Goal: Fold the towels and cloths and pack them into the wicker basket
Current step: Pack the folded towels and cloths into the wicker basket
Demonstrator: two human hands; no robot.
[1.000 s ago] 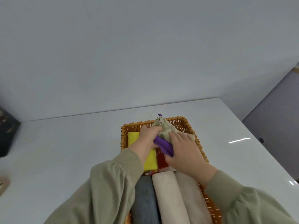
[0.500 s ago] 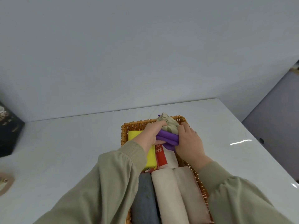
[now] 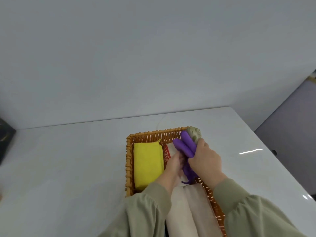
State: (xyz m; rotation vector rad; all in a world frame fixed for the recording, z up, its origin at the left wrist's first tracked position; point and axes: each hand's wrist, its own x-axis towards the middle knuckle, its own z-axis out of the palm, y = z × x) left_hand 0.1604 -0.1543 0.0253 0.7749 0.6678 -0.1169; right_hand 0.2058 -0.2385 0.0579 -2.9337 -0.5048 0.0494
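1. White glossy counter [image 3: 68, 168] against a plain pale wall; a dark object [image 3: 6, 139] sits at the left edge, cut off by the frame.
2. Wicker basket [image 3: 128, 168] rests mid-counter, its long axis running away from the person.
3. Right hand [image 3: 205, 161]: fingers curled tight round a bunched purple cloth [image 3: 185, 144], held together with a patterned grey-green cloth [image 3: 194, 134] at the basket's far right corner.
4. Left hand [image 3: 172, 165]: reaches into the basket, fingertips hidden behind the purple cloth's lower tail. Whether it grips or only touches, cannot tell.
5. Both forearms, in olive sleeves [image 3: 150, 211], converge from below.
6. Inside the basket: a folded yellow towel [image 3: 147, 166] along the left wall, a red-and-white cloth [image 3: 168, 153] beside it, and two beige rolled towels [image 3: 177, 212] at the near end.
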